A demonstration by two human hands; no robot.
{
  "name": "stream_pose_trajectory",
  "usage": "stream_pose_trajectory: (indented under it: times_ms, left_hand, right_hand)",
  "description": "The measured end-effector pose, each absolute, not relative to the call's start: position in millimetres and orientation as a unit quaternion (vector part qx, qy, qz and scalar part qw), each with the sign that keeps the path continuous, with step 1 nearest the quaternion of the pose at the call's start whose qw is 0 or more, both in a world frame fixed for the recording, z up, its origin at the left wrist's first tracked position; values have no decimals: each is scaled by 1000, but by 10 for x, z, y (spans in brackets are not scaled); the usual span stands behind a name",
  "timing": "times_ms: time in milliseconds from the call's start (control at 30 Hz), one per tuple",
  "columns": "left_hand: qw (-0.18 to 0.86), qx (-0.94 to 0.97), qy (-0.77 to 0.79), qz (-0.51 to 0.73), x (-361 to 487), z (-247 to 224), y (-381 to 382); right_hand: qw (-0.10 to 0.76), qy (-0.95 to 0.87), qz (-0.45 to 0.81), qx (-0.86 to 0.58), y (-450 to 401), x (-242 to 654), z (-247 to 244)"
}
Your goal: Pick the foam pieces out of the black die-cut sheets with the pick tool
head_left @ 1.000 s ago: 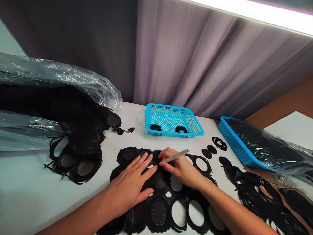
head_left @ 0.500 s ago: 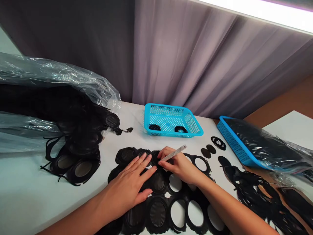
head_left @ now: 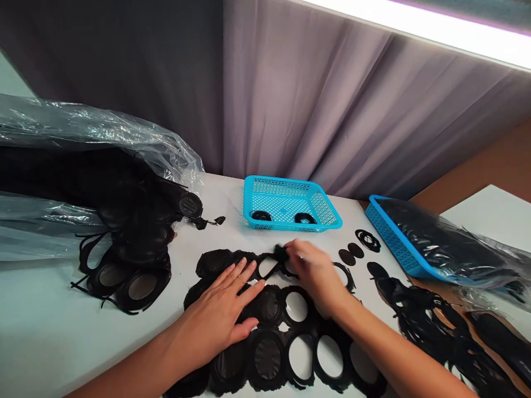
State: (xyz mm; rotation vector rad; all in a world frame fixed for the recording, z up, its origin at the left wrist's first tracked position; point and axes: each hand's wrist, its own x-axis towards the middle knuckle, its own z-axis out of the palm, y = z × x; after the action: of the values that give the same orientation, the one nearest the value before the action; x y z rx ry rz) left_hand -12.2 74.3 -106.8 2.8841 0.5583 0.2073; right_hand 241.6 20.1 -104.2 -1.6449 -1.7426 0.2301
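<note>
My left hand [head_left: 226, 307] lies flat with fingers spread on a black sheet of joined oval rings [head_left: 267, 359], pressing it to the white table. My right hand [head_left: 317, 276], smeared by motion, is closed above the sheet's top row. A slim silver tool [head_left: 309, 258], perhaps tweezers, shows faintly in its grip. At its fingertips a small dark piece [head_left: 281, 253] is lifted, with a thin strip trailing down to the sheet. Beneath it an oval opening [head_left: 266, 267] shows white table. Several ovals on the right are open; those on the left are still filled with black.
A blue basket [head_left: 290, 225] holding two black ring bundles stands behind the sheet. At right are loose black discs [head_left: 347, 257], rings [head_left: 367, 240], a scrap heap [head_left: 435, 326] and a blue tray [head_left: 394, 243] with a plastic-wrapped black stack. More black sheets [head_left: 141, 237] and clear plastic [head_left: 103, 119] lie left.
My right hand has moved up and to the right, lifting a dark piece; the oval beneath, black before, now shows white. My left hand has stayed in place.
</note>
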Motion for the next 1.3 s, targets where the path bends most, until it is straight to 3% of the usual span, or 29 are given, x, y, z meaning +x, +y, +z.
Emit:
stream_pose_trajectory:
  times_ms: [200, 433, 600, 1300]
  left_hand:
    - [72, 977, 180, 91, -129, -1006, 720]
    - [69, 985, 136, 80, -255, -929, 375]
    - [64, 985, 149, 59, -340, -1020, 256]
    - [58, 984, 152, 72, -330, -1056, 252]
  right_hand:
    - [424, -562, 81, -705, 61, 2737, -790]
    - [333, -688, 331, -553, -210, 2165, -857]
    - [332, -664, 429, -515, -252, 2181, -944]
    - [303, -690, 428, -499, -204, 2164, -881]
